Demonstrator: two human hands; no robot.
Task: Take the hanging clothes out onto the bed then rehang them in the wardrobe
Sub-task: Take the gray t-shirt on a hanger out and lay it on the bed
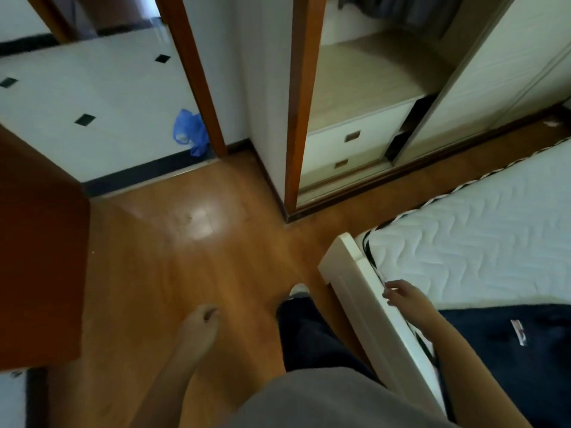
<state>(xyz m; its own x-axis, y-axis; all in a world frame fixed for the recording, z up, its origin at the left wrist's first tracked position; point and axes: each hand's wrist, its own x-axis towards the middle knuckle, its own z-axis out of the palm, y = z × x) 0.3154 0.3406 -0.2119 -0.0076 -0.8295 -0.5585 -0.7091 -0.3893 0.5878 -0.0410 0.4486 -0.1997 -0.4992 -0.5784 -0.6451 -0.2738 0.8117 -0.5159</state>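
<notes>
The wardrobe (364, 81) stands open at the top middle, with a bare pale shelf above two white drawers. Grey hanging clothes (398, 7) show only as hems at the top edge. A dark navy garment (509, 359) lies on the bed's white quilted mattress (482, 230) at the lower right. My left hand (202, 319) hangs over the wooden floor with fingers curled and nothing in it. My right hand (401, 295) hovers empty at the mattress corner beside the white footboard (361, 298), fingers loosely spread.
A brown door (40, 248) stands open at the left. A blue plastic bag (188, 131) lies on the tiled floor by the doorway frame. The wardrobe's white sliding door (494, 72) covers its right half. My leg and shoe (298, 291) are between bed and floor middle.
</notes>
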